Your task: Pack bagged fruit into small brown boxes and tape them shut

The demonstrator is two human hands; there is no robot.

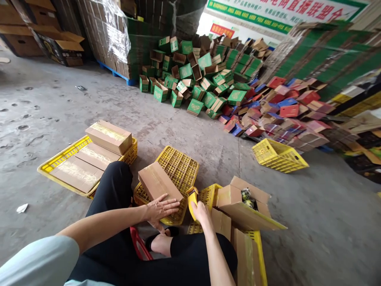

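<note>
The left hand (159, 208) lies flat, with the fingers spread, on the near end of a closed brown box (157, 182). It presses on the box and does not grip it. The box rests tilted on top of an upturned yellow crate (181, 167), which stands on the concrete floor (184, 123) just in front of the person's knees. The right hand (201, 209) is closed around a yellow tape dispenser (192, 198) and holds it just beside the right end of the box, near the fingertips of the left hand.

To the right of the hands an open box (238, 206) lies on its side, with something dark and yellowish inside; I cannot tell what it is. To the left, a flat yellow tray (56, 163) holds several sealed brown boxes (108, 137); one lies on top of the others. Another yellow crate (278, 155) lies tipped over farther right. At the back, a large pile of green boxes (193, 79) and red and blue boxes (282, 107) covers the floor.
</note>
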